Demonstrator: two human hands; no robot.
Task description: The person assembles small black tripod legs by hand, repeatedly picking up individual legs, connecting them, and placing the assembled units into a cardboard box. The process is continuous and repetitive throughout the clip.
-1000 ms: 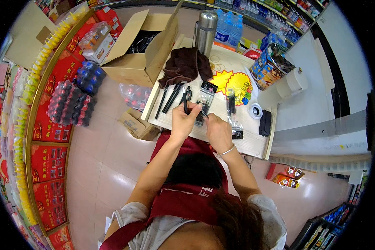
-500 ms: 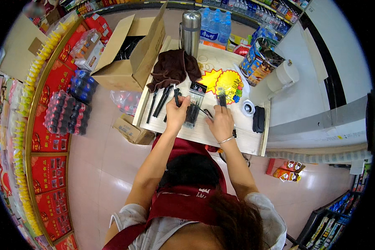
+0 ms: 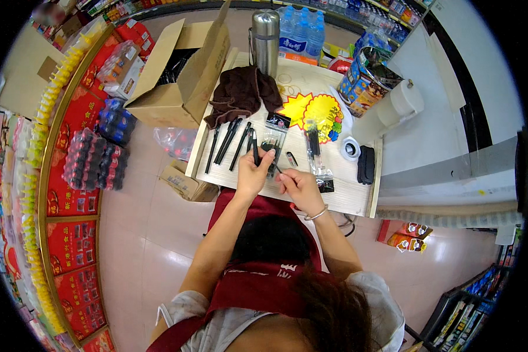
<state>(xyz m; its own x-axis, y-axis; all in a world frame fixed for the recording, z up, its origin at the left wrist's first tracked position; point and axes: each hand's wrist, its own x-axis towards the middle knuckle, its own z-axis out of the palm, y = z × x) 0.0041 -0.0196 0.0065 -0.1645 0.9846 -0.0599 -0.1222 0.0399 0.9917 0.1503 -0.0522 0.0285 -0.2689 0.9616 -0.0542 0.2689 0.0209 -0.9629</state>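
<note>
My left hand (image 3: pixel 256 176) is closed around a black pen (image 3: pixel 255 144), which points up and away from me over the small wooden table (image 3: pixel 358 202). Close beside it, my right hand (image 3: pixel 302 190) pinches a thin dark stick; its far end is hard to make out. A clear packet of black refills (image 3: pixel 276 132) lies partly behind my hands. Another such packet (image 3: pixel 313 144) is to the right. Between them rests a small black pen cap (image 3: pixel 291 158). Several black pens (image 3: pixel 227 141) lie in a row left of my left hand.
Behind the pens are a brown cloth (image 3: pixel 240 97) and a steel flask (image 3: pixel 266 44). Yellow price cards (image 3: pixel 320 114), a white tape roll (image 3: pixel 350 149) and a black case (image 3: pixel 365 164) sit at right. An open carton (image 3: pixel 170 105) stands left of the table.
My right hand has moved left and toward me, away from the right packet and close to my left hand. My left hand has shifted slightly right and nearer, still holding the pen.
</note>
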